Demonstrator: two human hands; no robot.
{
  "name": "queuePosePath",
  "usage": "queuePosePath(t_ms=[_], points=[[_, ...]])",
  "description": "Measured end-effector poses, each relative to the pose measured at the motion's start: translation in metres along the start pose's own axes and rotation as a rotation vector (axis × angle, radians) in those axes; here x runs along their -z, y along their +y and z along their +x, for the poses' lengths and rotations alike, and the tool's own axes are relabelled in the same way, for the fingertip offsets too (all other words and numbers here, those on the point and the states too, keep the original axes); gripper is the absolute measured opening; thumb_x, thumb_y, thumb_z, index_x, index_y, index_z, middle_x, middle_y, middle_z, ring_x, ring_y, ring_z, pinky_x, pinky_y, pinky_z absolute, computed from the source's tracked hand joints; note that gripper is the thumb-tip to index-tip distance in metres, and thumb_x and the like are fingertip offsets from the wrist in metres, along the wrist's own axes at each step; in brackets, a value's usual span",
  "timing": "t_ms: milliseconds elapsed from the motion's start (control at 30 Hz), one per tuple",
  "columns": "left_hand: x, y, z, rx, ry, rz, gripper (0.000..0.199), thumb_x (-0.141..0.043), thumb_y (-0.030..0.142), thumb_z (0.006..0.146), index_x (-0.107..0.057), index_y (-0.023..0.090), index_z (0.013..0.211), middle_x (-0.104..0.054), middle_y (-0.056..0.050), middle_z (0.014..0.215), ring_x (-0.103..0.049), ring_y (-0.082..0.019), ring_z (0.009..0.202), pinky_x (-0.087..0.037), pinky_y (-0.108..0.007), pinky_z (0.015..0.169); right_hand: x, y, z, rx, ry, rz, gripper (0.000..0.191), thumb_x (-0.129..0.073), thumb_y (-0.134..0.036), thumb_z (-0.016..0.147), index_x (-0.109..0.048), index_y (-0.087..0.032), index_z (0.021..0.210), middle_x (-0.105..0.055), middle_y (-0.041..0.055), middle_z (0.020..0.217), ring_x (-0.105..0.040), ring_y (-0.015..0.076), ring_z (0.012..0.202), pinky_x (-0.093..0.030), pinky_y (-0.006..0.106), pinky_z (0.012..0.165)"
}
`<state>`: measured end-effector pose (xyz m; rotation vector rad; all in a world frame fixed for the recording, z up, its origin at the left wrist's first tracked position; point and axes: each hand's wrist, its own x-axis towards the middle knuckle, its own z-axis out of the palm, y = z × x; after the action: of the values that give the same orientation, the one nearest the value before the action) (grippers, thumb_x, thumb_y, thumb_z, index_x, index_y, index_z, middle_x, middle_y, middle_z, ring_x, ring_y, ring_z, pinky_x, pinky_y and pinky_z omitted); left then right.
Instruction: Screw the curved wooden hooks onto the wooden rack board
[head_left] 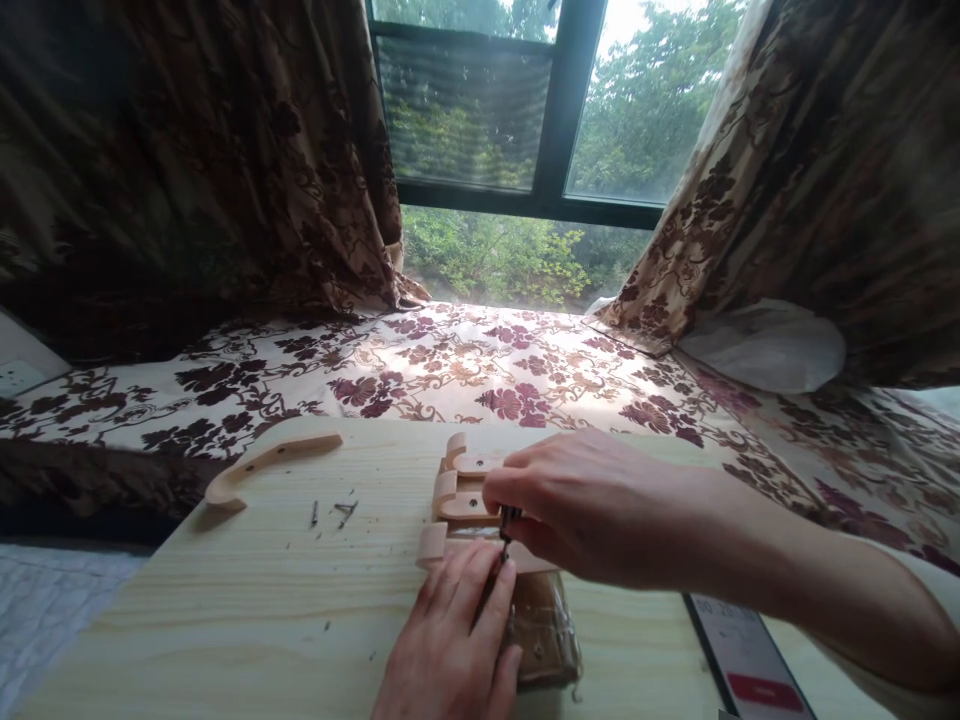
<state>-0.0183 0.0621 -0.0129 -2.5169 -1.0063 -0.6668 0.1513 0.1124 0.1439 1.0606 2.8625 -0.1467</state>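
Driver (510, 514) upright, right hand (574, 490) closed around it, fingertips pinching the shaft, and its tip met the nearest curved wooden piece (431, 545)! Left hand (450, 640) lay half open, fingers stretched over that piece beside the tip, probably to stop it from turning. Underneath, the plastic-wrapped brown block (544, 630) seemed to prop the wood above the tabletop (247, 620), perhaps to spare its surface. Two more curved pieces (444, 490) lined up toward the far edge; a loose one (281, 453) sat by the far left corner, small screws (345, 514) near it, presumably for easy reach.
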Motion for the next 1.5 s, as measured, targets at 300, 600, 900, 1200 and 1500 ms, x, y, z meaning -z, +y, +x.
queuePosePath(t_ms=[300, 600, 900, 1200, 1500], points=[[-0.01, -0.002, -0.007, -0.012, 0.043, 0.003, 0.048, -0.051, 0.019, 0.072, -0.053, 0.013, 0.12, -0.06, -0.012, 0.12, -0.057, -0.026, 0.11, -0.054, -0.036, 0.085, -0.013, 0.0, 0.001, -0.136, 0.048, -0.037, 0.024, -0.038, -0.026, 0.093, -0.055, -0.015, 0.079, -0.062, 0.0057, 0.069, -0.05, 0.0126, 0.058, -0.024, 0.028, 0.049], [-0.009, -0.003, -0.009, 0.015, 0.041, -0.051, 0.05, -0.052, 0.02, 0.075, -0.05, 0.014, 0.125, -0.057, -0.012, 0.125, -0.053, -0.027, 0.115, -0.051, -0.036, 0.089, 0.004, -0.003, 0.003, -0.034, -0.063, -0.039, 0.026, -0.043, -0.021, 0.092, -0.058, -0.014, 0.072, -0.063, 0.0052, 0.07, -0.049, 0.0107, 0.059, -0.024, 0.026, 0.051], [-0.004, 0.002, -0.006, 0.036, -0.017, -0.067, 0.05, -0.051, 0.017, 0.075, -0.051, 0.012, 0.124, -0.055, -0.013, 0.127, -0.052, -0.028, 0.116, -0.051, -0.038, 0.09, 0.0, 0.002, 0.003, -0.116, -0.025, -0.06, 0.015, -0.049, -0.025, 0.087, -0.058, -0.017, 0.079, -0.063, 0.0027, 0.067, -0.049, 0.0111, 0.055, -0.02, 0.026, 0.048], [0.002, 0.003, -0.004, 0.097, -0.075, -0.166, 0.049, -0.05, 0.019, 0.08, -0.048, 0.015, 0.129, -0.051, -0.013, 0.133, -0.048, -0.027, 0.122, -0.048, -0.04, 0.096, 0.001, 0.001, 0.001, -0.036, -0.053, 0.003, 0.017, -0.042, -0.019, 0.091, -0.057, -0.015, 0.083, -0.064, 0.0049, 0.075, -0.051, 0.0118, 0.061, -0.028, 0.026, 0.053], [0.004, 0.005, -0.001, 0.092, -0.083, -0.153, 0.048, -0.049, 0.019, 0.081, -0.049, 0.013, 0.129, -0.05, -0.014, 0.133, -0.047, -0.028, 0.122, -0.049, -0.042, 0.094, 0.007, 0.002, 0.002, -0.072, -0.034, -0.075, 0.019, -0.047, -0.022, 0.089, -0.059, -0.017, 0.075, -0.06, 0.0013, 0.065, -0.042, 0.01, 0.052, -0.021, 0.026, 0.048]])
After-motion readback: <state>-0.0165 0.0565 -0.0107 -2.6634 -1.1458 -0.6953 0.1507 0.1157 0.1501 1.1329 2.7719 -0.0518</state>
